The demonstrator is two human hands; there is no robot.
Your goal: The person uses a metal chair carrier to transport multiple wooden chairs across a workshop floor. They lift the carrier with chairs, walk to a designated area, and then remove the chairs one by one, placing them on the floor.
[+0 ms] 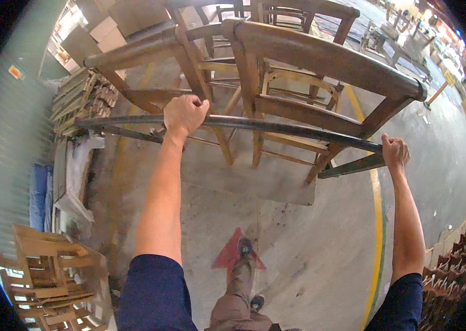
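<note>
A dark metal push bar [282, 128] of a cart runs across in front of me. My left hand [184, 115] is closed around it near its left-middle part. At the bar's right end, my right hand [396, 151] grips it as well. Just beyond the bar stand brown wooden chair frames: a wide one [326, 52] on the right and another [139, 48] on the left, with several more behind. Their legs come down on the near side of the cart. The cart's wheels are not visible.
Stacked wood pieces [87, 96] and more wooden frames [51, 270] line the left side by a grey-green wall [9, 143]. A red arrow [235, 251] marks the floor under my feet. A yellow line [377, 209] runs on the right, and stacked reddish-brown parts [456, 270] stand beyond it.
</note>
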